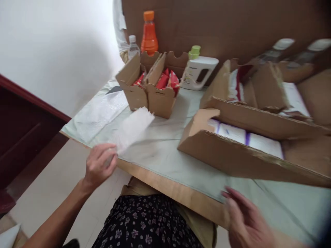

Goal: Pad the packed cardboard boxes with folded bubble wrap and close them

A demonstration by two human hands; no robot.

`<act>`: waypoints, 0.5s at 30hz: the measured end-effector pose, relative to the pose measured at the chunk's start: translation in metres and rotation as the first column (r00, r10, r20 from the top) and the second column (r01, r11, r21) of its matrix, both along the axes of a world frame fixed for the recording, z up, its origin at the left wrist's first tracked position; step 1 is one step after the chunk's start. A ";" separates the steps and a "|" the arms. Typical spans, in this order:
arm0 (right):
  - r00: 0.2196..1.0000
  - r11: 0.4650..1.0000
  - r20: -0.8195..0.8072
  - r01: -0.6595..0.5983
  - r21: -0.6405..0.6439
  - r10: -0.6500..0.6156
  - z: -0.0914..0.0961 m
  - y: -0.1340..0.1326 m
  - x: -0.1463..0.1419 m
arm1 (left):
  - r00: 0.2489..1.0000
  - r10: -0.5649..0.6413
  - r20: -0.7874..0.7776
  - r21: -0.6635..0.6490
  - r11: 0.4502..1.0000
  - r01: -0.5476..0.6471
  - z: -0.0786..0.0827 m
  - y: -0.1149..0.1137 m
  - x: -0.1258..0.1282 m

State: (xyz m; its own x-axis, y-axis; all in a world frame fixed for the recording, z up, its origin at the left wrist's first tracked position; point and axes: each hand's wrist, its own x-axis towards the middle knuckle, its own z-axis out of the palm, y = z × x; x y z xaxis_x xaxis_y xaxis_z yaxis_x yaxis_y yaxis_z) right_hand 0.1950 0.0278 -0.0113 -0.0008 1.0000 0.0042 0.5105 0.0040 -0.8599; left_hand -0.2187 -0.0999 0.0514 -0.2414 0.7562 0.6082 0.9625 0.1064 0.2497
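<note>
Left hand (101, 164) clamps a white sheet (133, 129) by its near end, best held level; right hand (245, 217) (motion-blurred) seems empty, loosely spread.

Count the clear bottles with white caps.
3: a clear bottle beside the orange bottle, then a second clear bottle and third clear bottle, both blurred, behind the cardboard boxes at right. More may be hidden.
</note>
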 end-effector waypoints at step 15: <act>0.809 0.908 -0.586 -0.268 -0.323 0.030 0.019 0.011 -0.036 | 0.727 -0.681 -0.087 -0.081 0.732 0.676 -0.030 0.044 0.110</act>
State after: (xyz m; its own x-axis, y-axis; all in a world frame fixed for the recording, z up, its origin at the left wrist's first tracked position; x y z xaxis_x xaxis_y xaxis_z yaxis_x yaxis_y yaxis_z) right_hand 0.1593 0.0389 0.0079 -0.2660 0.9094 -0.3197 -0.0373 -0.3411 -0.9393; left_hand -0.1082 -0.0562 0.0217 0.4080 0.7180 0.5639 0.8013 -0.5777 0.1558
